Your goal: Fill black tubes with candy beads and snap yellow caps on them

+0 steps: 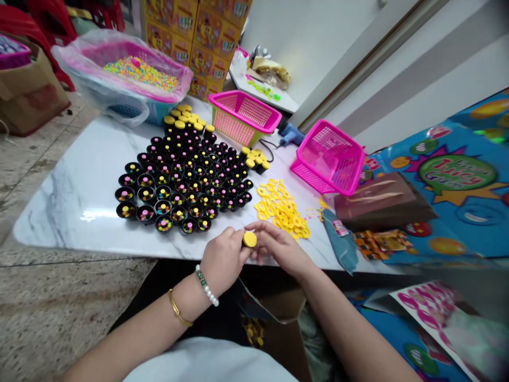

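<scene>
My left hand (222,257) is closed around a small black cup with a round yellow lid (249,240), held over the table's front edge. From the other side, the bent fingers of my right hand (283,249) touch the lidded cup; its thumb is mostly hidden. Behind my hands stand many open black cups (163,207) with coloured candies inside and a pink or yellow peg in each. To their right lies a pile of yellow plastic ring-like pieces (280,207). More yellow-lidded cups stand in two groups, at the back (185,118) and at the right (255,158).
A plastic-lined pink basket (181,87) of coloured candies stands at the back left. Two other pink baskets, one upright (238,127) and one tilted (330,156), flank a blue glue gun (292,135). A blue cloth (342,246) hangs over the front edge. Below is an open carton (278,318).
</scene>
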Action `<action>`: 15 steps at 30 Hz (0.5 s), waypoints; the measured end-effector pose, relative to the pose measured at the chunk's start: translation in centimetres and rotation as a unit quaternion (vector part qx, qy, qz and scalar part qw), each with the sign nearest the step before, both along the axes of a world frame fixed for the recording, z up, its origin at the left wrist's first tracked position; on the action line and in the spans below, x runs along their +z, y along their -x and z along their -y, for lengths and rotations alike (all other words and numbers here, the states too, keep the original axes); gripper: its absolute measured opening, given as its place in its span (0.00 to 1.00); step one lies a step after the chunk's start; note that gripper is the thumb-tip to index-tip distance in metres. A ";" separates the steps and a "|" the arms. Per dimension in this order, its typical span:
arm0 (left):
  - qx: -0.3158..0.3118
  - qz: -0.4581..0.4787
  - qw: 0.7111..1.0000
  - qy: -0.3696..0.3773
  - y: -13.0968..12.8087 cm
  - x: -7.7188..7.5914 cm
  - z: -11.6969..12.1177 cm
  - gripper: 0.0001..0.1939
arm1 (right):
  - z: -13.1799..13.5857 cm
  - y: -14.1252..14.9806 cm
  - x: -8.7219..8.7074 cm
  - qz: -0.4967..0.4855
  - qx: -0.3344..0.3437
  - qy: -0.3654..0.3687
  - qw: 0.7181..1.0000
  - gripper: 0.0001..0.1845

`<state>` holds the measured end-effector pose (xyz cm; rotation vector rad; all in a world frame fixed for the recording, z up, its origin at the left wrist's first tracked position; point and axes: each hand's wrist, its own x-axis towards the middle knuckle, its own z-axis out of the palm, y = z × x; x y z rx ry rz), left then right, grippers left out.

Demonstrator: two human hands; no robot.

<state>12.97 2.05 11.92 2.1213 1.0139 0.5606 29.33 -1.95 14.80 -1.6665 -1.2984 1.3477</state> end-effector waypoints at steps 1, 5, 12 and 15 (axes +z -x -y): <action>0.001 -0.003 1.000 0.004 0.0 -0.1 0.0 0.08 | 0.2 0.4 0.4 0.045 0.008 -0.024 0.999 0.17; 0.003 0.000 1.000 0.013 -0.3 -0.5 0.2 0.15 | -0.3 0.6 1.9 0.274 0.037 -0.142 0.950 0.08; 0.025 -0.001 0.999 -0.041 -0.7 -1.0 0.6 0.28 | -11.4 -7.3 2.8 0.318 -0.197 -0.118 0.920 0.11; 0.028 -0.002 0.997 -0.065 -0.6 -1.0 0.7 0.24 | -15.5 -9.1 1.2 0.259 -0.209 -0.095 0.938 0.13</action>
